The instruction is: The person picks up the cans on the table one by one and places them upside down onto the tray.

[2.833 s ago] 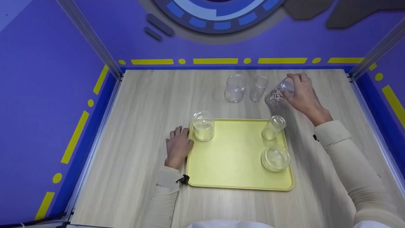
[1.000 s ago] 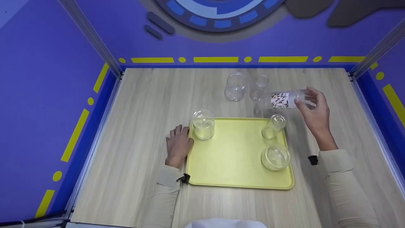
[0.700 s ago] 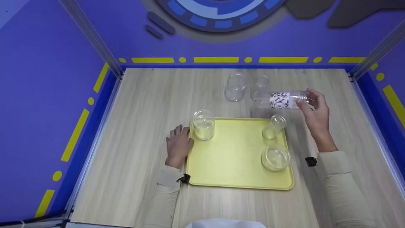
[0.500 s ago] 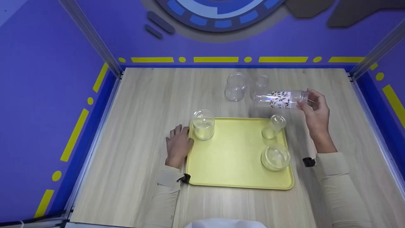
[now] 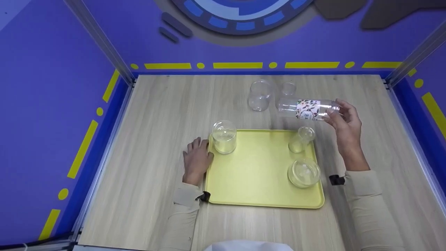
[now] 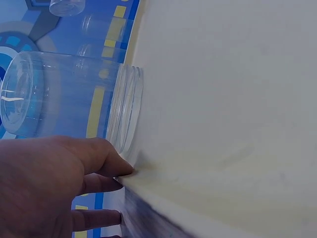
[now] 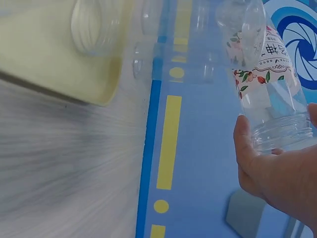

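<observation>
My right hand holds a clear plastic jar by its threaded mouth, thumb on the near side. The jar lies sideways above the table behind the yellow tray; its floral label shows. My left hand is at the tray's left rim. In the left wrist view the thumb bends onto the rim while the fingers press its outer side. Near that hand, a clear jar stands mouth down on the tray. A narrow jar and a low round jar stand at the tray's right.
Behind the tray stand a wide clear jar and a narrow clear jar, partly overlapped by the held jar. Blue walls enclose the wooden table at the back and sides.
The right hand has brought the labelled jar nearer and turned it from steeply tilted to nearly level. Its hold has shifted to the mouth end. The left hand has stayed put.
</observation>
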{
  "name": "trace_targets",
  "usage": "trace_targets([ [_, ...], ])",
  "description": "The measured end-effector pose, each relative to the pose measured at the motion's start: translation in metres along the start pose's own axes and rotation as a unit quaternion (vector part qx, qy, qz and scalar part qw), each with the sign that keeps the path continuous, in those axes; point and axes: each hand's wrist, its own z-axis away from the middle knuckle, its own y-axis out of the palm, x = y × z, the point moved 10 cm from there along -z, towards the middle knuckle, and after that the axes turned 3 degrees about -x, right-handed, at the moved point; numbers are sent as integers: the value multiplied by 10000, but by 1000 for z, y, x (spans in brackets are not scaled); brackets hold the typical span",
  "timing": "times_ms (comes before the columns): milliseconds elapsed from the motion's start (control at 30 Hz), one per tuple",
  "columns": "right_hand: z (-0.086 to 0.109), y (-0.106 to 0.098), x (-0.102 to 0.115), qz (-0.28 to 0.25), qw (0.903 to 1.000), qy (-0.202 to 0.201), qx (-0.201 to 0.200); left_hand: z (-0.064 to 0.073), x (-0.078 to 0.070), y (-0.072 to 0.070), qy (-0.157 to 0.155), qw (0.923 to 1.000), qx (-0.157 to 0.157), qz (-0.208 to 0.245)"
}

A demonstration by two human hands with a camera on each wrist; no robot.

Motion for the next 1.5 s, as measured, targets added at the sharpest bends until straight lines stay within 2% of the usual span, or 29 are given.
trace_targets([
  [267,6,6,7,-427,9990,-3,165,0,1,1,10,10000,0,6],
  [533,11,10,9,-516,9984,22,227,-1,1,0,24,10000,-17,-6],
  [767,16,14,12,-366,9989,5,280,0,0,-2,39,10000,-64,-9],
  [1200,25,24,10,-835,9957,90,384,1,-1,-1,9,10000,-61,22],
  [1500,30,29,8,-971,9942,147,448,1,-1,-1,-2,9999,-76,136],
])
